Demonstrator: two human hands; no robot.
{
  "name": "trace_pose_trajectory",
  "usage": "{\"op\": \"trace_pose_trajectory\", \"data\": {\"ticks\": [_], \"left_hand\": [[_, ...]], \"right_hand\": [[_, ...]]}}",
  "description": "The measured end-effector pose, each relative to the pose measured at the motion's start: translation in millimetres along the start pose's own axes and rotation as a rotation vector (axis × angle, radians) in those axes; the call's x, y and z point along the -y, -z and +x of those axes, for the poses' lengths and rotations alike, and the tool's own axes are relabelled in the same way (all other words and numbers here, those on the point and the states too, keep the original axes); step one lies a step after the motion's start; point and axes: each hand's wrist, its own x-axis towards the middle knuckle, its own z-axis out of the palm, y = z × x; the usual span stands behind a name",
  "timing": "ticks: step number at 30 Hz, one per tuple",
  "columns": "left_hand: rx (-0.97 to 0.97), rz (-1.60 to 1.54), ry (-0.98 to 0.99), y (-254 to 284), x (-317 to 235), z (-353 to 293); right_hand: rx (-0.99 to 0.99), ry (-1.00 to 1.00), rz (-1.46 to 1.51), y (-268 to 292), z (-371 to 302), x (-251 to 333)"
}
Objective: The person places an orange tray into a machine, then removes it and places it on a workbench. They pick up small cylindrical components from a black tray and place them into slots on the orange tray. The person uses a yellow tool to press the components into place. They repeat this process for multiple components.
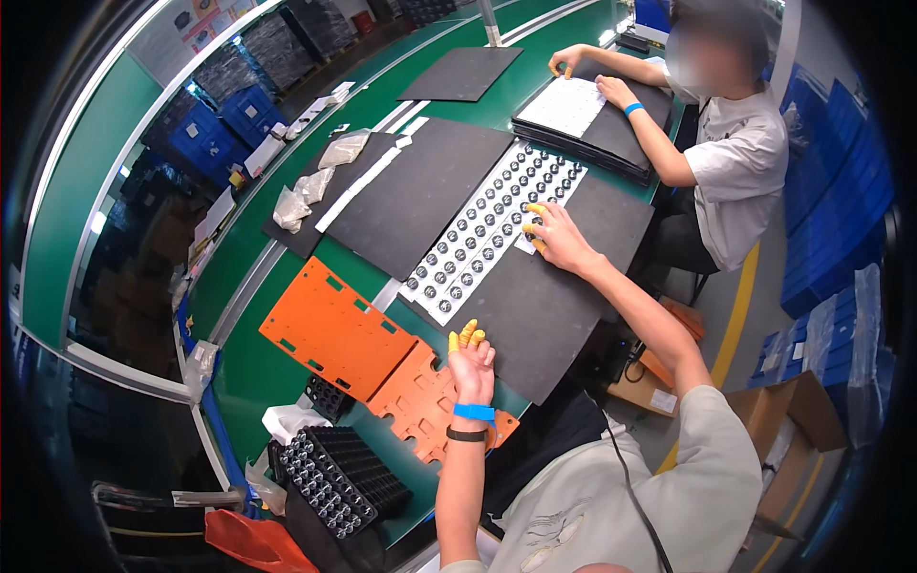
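- Bags: clear plastic bags (291, 210) lie at the far left side of the green table (246, 256).
- Rack: a black rack (330, 479) stands near us, its round shiny pieces in rows.
- Board: an orange board (334, 329) with slots lies flat beside the mats.
- Left hand (472, 372): palm up, fingers in yellow covers and loosely curled; we see nothing held.
- Sheet: the long white sheet (442, 319) lies slantwise across the mats, bearing rows of black discs (445, 306). We judge it nearly complete: the visible rows look filled, and we note no plain gap. What remains we cannot tell near the covered edge.
- Right hand (565, 241): fingers spread and bent over the sheet's right edge, by a small white slip (524, 245); we cannot tell whether they pinch anything.
- Co-worker's hands (619, 93): at another white sheet (566, 107) on stacked black mats (611, 143).
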Motion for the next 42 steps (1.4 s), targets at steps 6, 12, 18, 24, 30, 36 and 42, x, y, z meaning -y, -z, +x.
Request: {"op": "trace_pose_trajectory", "data": {"ticks": [6, 12, 18, 24, 30, 36, 42], "left_hand": [[0.008, -0.011, 0.015, 0.3, 0.3, -0.8], [0.004, 0.006, -0.004, 0.8, -1.5, -4.1], [0.111, 0.585, -0.137, -34.5, -16.5, -43.9], [0.075, 1.531, -0.378, -53.6, -40.7, -121.7], [-0.103, 1.658, -0.619, 16.7, -17.7, -113.2], [-0.074, 1.598, -0.530, 4.7, -26.1, -117.1], [-0.036, 1.574, -0.549, 35.7, -11.4, -115.1]], "right_hand": [[0.011, -0.022, 0.005, -1.9, -0.2, -5.6], [0.015, -0.016, -0.027, -2.0, 1.8, 0.6], [0.006, 0.055, 0.065, -1.8, 26.6, 23.9], [0.042, 0.129, 0.196, -37.5, 98.1, 39.5], [0.109, -0.015, 0.408, -133.9, 209.5, 94.7], [0.185, 0.050, 0.156, -260.1, 323.6, 169.3], [0.382, -0.062, -0.143, -313.4, 365.0, 230.1]]}}
